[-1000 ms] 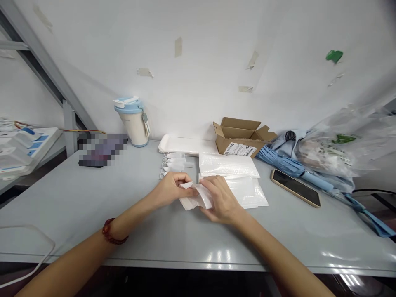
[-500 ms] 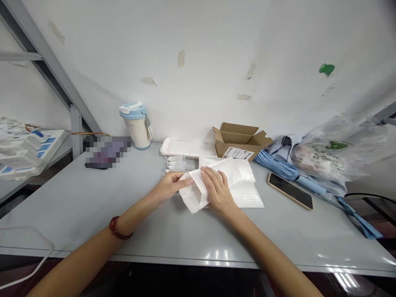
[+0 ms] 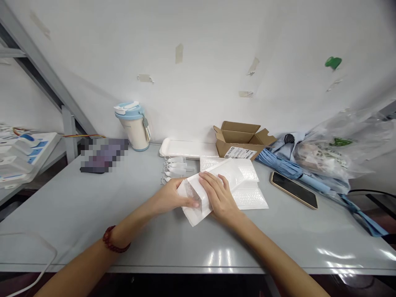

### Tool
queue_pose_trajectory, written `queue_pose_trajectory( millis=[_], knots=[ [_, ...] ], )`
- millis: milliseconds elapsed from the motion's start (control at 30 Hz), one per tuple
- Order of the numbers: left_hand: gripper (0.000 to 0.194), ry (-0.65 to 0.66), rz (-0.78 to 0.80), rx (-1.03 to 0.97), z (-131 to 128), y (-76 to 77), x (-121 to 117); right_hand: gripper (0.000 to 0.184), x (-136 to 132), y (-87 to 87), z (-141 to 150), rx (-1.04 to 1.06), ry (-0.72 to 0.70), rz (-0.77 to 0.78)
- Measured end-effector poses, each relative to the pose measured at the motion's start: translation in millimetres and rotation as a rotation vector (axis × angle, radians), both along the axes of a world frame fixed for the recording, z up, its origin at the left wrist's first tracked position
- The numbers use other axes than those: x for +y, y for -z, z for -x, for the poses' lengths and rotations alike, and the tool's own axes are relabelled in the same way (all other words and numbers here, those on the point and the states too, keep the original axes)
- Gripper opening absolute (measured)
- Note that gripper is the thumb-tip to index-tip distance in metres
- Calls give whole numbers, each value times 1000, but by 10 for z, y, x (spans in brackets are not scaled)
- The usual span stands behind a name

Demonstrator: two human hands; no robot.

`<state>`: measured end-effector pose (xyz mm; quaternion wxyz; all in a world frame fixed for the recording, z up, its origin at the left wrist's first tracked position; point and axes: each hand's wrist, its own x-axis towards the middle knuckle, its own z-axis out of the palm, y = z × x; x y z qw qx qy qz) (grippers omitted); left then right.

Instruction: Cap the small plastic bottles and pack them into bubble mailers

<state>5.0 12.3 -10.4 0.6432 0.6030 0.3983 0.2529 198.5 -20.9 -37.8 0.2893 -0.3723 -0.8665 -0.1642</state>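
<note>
Between my hands is a white bubble mailer (image 3: 227, 171), its mouth spread open toward the lower left. My left hand (image 3: 171, 197) grips the edge of that mouth, with the thumb reaching inside. My right hand (image 3: 219, 194) is wrapped over the mailer's body from the right; its thumb is partly hidden. Under and behind it lie more flat white bubble mailers (image 3: 250, 196). Several small clear tags with loops (image 3: 176, 166) lie just beyond my left hand.
A stack of white mailers (image 3: 188, 148) and an open cardboard box (image 3: 241, 142) are at the back by the wall. A cream tumbler (image 3: 133, 132) and a pixelated dark object (image 3: 103, 154) stand left. At right are a phone (image 3: 293, 189), a blue folded umbrella (image 3: 281, 165) and a plastic bag (image 3: 328, 152).
My left hand has shifted down along the mailer's mouth and its thumb now sits inside. The mouth is spread wider. My right hand stays on the mailer. The view has shifted slightly.
</note>
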Motion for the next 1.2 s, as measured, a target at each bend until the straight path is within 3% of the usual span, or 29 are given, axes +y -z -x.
queue_pose_trajectory(
  millis=[167,367,500,633,733,867,967,1067,1200],
  knots=[
    [20,-142,-70,77,-68,25,-50,39,-16,-3,21,-77,16,-26],
    [16,-271,1,73,-133,126,-108,37,-68,-18,101,-181,12,-61],
    [12,-258,62,44,-144,141,-100,36,-83,-37,100,-163,31,-98],
    [20,-179,206,-143,-104,62,-63,26,-41,-19,28,29,59,-184],
    [23,-125,184,-233,-57,4,-41,18,0,-3,-32,122,52,-225],
    [26,-171,-168,-185,-26,-6,-78,18,28,-13,-76,76,73,-229],
    [19,-171,-610,-36,-54,53,-140,28,40,-16,-90,45,85,-228],
    [35,-107,-1041,187,-114,161,-173,30,49,-1,-95,24,72,-230],
    [38,-111,-1281,413,-180,292,-144,25,39,11,-84,24,35,-264]
  ],
)
